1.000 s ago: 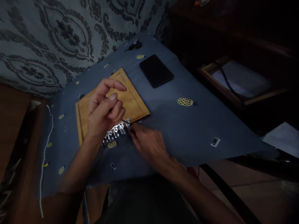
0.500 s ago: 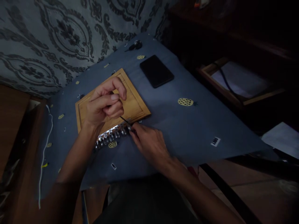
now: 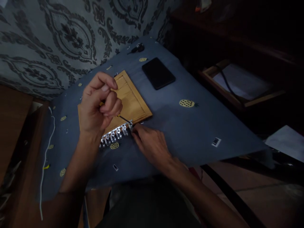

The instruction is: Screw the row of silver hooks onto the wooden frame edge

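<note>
My left hand [image 3: 98, 103] is closed around a screwdriver [image 3: 124, 119], raised over the wooden board [image 3: 134, 98]. Most of the yellow handle is hidden in the fist, and the dark shaft slants down to the right. Its tip meets the right end of a metal hook rail [image 3: 118, 130], which lies along the board's near edge with several silver hooks hanging from it. At that end, the thumb and fingers of my right hand [image 3: 152, 144] pinch the last hook, largely covering it.
A black tablet-like device [image 3: 158, 73] lies on the blue tablecloth [image 3: 194, 136] beyond the board. Dark keys or a similar small object [image 3: 137, 48] sit near the far edge. A white cord [image 3: 45, 161] hangs along the left side. An open drawer [image 3: 239, 84] stands at right.
My left hand has moved slightly left and turned, baring more of the screwdriver near its tip. My right hand stays at the rail's end. The view has shifted a little.
</note>
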